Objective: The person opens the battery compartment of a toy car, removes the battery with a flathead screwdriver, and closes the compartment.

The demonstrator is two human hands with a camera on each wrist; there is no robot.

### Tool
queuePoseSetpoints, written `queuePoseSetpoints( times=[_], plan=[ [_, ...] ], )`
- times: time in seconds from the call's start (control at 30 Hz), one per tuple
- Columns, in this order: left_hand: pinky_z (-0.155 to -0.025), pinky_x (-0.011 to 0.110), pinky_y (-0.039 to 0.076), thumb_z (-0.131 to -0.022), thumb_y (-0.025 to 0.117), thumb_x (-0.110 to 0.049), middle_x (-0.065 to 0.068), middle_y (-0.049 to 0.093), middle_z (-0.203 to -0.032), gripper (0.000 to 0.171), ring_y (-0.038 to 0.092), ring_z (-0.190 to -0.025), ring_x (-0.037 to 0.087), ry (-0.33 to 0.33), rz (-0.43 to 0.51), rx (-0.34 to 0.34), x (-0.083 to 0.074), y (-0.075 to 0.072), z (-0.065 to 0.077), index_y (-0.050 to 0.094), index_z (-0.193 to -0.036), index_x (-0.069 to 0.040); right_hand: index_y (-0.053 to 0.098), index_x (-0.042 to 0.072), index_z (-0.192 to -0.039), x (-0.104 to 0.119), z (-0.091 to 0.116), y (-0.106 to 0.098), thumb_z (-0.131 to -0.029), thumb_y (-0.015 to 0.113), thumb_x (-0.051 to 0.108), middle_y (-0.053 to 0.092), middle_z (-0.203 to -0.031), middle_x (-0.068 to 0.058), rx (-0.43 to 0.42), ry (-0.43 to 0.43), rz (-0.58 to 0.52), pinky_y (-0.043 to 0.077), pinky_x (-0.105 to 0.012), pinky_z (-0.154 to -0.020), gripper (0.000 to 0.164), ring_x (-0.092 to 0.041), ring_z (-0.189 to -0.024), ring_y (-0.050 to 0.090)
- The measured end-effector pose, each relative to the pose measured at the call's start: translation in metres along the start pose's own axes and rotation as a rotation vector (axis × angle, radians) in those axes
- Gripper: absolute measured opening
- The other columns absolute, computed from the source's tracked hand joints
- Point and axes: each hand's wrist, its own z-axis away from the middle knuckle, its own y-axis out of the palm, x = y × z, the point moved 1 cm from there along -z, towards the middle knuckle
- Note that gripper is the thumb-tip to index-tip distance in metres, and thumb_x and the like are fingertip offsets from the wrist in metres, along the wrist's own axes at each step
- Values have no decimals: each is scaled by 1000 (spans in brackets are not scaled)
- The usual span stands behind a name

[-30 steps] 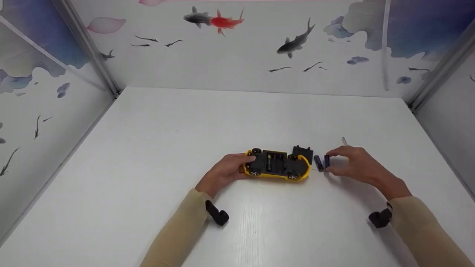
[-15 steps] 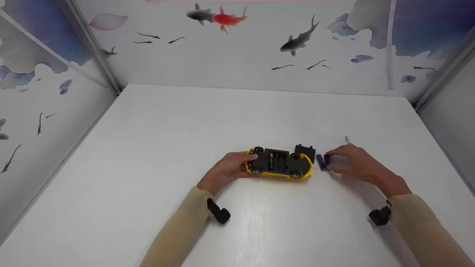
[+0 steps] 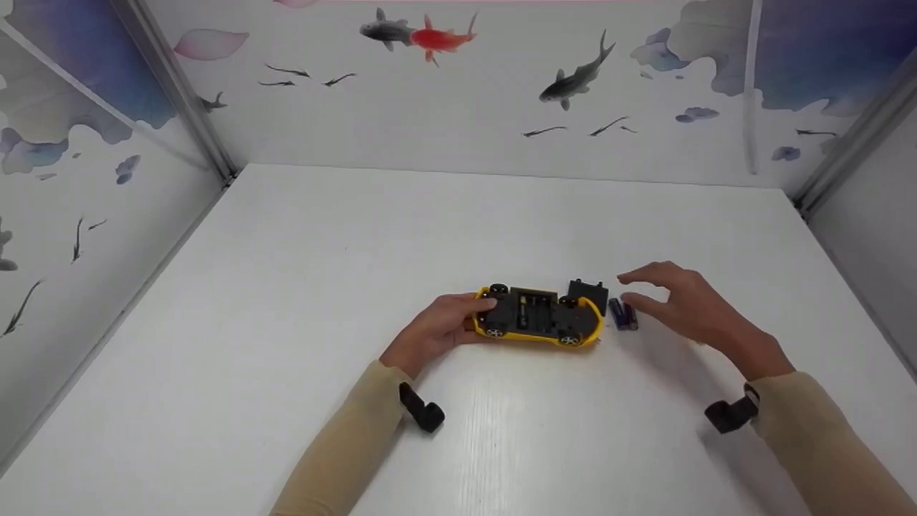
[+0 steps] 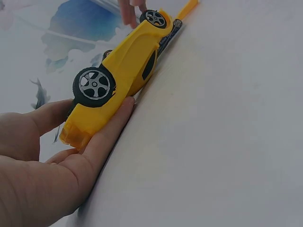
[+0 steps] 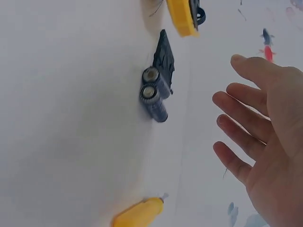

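Yellow plastic toy car (image 3: 537, 319), upside down at desk (image 3: 358, 244) centre, is gripped at its 9 o'clock end by left hand (image 3: 437, 331). Right hand (image 3: 680, 304) hovers, fingers (image 5: 236, 137) spread and empty, beside two dark cylindrical batteries (image 3: 622, 314) at the car's 3 o'clock. Best practice: pinch one battery at mid-length, keeping the car pinned.

A small recording booth rather than a lived-in room: a plain white tabletop (image 3: 458, 229) is boxed in on three sides by wall panels (image 3: 458, 93) printed with painted fish and petals, joined by metal corner struts (image 3: 179, 100).
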Motion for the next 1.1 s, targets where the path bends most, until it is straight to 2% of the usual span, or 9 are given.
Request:
queuePoseSetpoints(
  times=[0.13,0.27,0.47,0.67,0.9,1.1],
  plan=[
    [-97,41,56,-96,68,-18,20,59,-137,53,65,-121,30,2,-1,7,0,1,-1,51,-144,-1,67,10,-129,23,-4,5,-97,67,24,67,-128,-13,-56,-64,-46,50,-62,-96,35,-38,-122,57],
    [-99,42,55,-97,66,-17,20,58,-138,53,63,-123,31,5,3,12,-1,1,-2,50,-145,-1,67,9,-128,42,-12,13,-93,72,24,66,-128,-13,-95,-102,-72,47,-61,-100,38,-36,-123,57],
    [-99,41,56,-97,67,-17,19,59,-137,52,64,-122,30,-9,6,-2,0,0,-2,51,-144,-1,63,7,-132,59,-26,39,-91,75,29,60,-133,-14,-64,-87,-118,44,-58,-108,48,-36,-129,52],
    [-97,40,56,-97,68,-20,18,61,-135,51,66,-119,28,-12,-11,2,0,0,-1,53,-143,-2,66,8,-130,68,-33,65,-87,79,34,56,-136,-13,-29,-81,-108,46,-58,-103,52,-36,-127,50],
    [-96,39,57,-96,69,-21,17,62,-133,53,67,-118,28,-17,-11,-6,-1,-1,-1,53,-142,-2,70,11,-125,71,-41,76,-84,81,39,55,-137,-11,-25,-81,-54,38,-60,-103,51,-35,-128,49],
    [-98,39,56,-97,68,-21,16,62,-134,50,66,-118,27,-2,-19,12,0,-2,0,55,-141,-3,69,11,-127,70,-44,82,-85,81,36,55,-135,-12,2,-108,-73,48,-56,-100,51,-36,-127,51]
  ],
)
